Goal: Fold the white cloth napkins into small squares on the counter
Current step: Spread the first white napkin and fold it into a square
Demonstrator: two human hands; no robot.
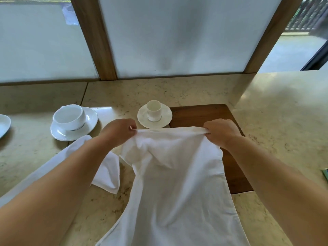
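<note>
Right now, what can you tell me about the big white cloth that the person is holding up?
The large white cloth napkin looks like soft woven fabric, creased and unfolded. Its far edge is pulled taut between the left hand and the right hand, each pinching a corner. The rest drapes toward the person over the beige stone counter and part of a dark wooden board. Its near end runs out of view.

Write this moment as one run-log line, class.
step: napkin held up, unfolded | left hand: pinches top edge | right hand: grips top edge | white napkin: stretched between hands, hanging onto counter | folds: none yet
</note>
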